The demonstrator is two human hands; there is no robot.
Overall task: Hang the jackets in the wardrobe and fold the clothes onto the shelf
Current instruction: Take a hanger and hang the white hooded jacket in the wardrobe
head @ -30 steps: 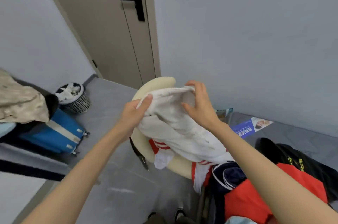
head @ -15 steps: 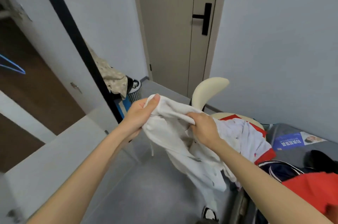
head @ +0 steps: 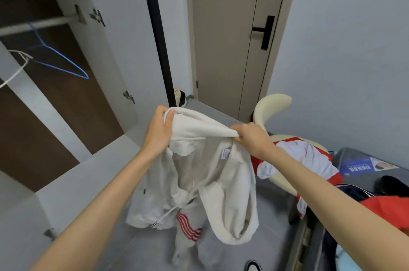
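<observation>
Behind white hoodie (head: 199, 173), wardrobe door (head: 130, 49), chair (head: 273, 102)

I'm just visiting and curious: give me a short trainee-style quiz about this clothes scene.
1. True or false: the left hand and right hand both grip the hoodie.
2. The hanger on the rail is: A red, B blue, C green?
3. Fill in: the red-and-white top lies on the cream ____.
Key: 1 true; 2 B; 3 chair.
</observation>
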